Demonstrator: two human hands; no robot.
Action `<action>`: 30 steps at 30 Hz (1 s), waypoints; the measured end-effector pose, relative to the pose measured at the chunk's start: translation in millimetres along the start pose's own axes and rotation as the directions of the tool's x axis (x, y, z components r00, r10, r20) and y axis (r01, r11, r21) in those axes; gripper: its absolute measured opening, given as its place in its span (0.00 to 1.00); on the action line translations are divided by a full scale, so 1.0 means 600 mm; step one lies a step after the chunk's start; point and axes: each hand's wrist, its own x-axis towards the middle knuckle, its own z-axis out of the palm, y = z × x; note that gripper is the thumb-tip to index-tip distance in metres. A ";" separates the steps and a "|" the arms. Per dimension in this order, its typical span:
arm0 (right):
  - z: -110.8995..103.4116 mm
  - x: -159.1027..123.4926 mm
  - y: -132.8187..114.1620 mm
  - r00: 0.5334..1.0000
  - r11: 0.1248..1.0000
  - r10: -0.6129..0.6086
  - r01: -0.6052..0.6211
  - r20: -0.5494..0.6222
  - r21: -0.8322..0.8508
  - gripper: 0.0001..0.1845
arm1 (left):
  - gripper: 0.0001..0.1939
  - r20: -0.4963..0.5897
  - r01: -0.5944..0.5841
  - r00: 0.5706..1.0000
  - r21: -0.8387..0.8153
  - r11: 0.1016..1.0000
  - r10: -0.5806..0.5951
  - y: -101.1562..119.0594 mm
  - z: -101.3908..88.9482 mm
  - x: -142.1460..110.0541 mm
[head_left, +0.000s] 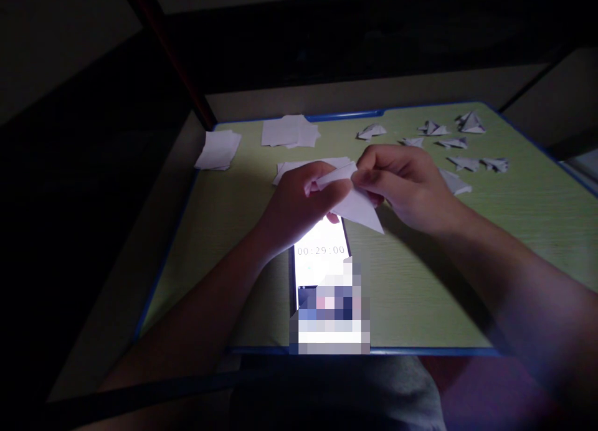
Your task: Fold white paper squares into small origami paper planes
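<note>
A folded piece of white paper (359, 208) is held up between both hands, above the lit phone. My left hand (306, 197) grips its left side, thumb pressed on the front and fingers behind. At the upper right edge, my right hand (408, 182) pinches the paper between thumb and forefinger. One pointed corner of the paper hangs down to the right. The fingers behind the paper are partly hidden. Under the hands lies a phone (320, 266) with a bright screen reading 00:29:00; its lower part is pixelated.
On the green table (224, 256), white sheets lie in a left stack (218, 149), a back stack (288, 132) and behind my left hand. Several folded paper shapes (434, 128) are spread at the back right. A blue rim (346, 115) edges the table; surroundings are dark.
</note>
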 end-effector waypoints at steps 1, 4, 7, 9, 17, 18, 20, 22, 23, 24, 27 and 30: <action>0.000 0.000 0.001 1.000 1.000 -0.004 0.004 -0.006 -0.001 0.11 | 0.05 -0.004 -0.011 1.000 -0.010 1.000 0.011 -0.001 -0.001 0.000; -0.001 0.001 0.003 1.000 0.999 -0.002 0.002 0.000 -0.043 0.12 | 0.06 -0.023 -0.016 1.000 -0.011 1.000 0.015 -0.002 -0.003 0.000; -0.003 0.001 0.006 1.000 0.997 -0.008 0.010 0.028 -0.074 0.12 | 0.08 -0.071 0.000 0.997 -0.003 1.000 0.000 -0.004 -0.006 0.001; -0.003 0.000 0.006 0.999 0.997 -0.009 0.012 0.039 -0.073 0.13 | 0.09 -0.103 -0.005 0.995 -0.011 1.000 0.004 -0.005 -0.007 0.001; -0.003 -0.001 0.005 0.997 0.998 0.040 -0.036 0.065 -0.060 0.16 | 0.12 -0.160 0.030 0.987 -0.001 1.000 -0.030 -0.014 -0.008 0.005; -0.003 -0.001 0.005 0.997 0.998 0.039 -0.036 0.066 -0.049 0.17 | 0.12 -0.171 0.031 0.985 -0.002 1.000 -0.031 -0.015 -0.009 0.006; -0.002 -0.001 0.005 0.997 0.999 0.042 -0.040 0.061 -0.032 0.19 | 0.12 -0.195 0.027 0.980 -0.007 1.000 -0.028 -0.015 -0.009 0.006; -0.001 -0.001 0.004 0.998 0.998 0.045 -0.043 0.052 -0.035 0.19 | 0.11 -0.215 0.018 0.977 -0.009 1.000 -0.019 -0.014 -0.009 0.007; -0.001 -0.001 0.004 0.998 0.998 0.041 -0.039 0.047 -0.043 0.19 | 0.11 -0.223 0.016 0.975 -0.007 1.000 -0.017 -0.013 -0.009 0.007; -0.001 -0.002 0.003 0.998 0.998 0.034 -0.032 0.044 -0.051 0.19 | 0.11 -0.231 0.015 0.973 -0.002 1.000 -0.015 -0.012 -0.009 0.007; -0.001 -0.002 0.002 0.998 0.996 0.030 -0.026 0.046 -0.091 0.20 | 0.11 -0.251 0.016 0.968 0.032 0.999 -0.007 -0.008 -0.008 0.008; -0.004 -0.002 0.003 0.998 0.993 0.038 -0.031 0.058 -0.112 0.21 | 0.10 -0.258 0.012 0.966 0.070 0.997 0.006 -0.007 -0.008 0.008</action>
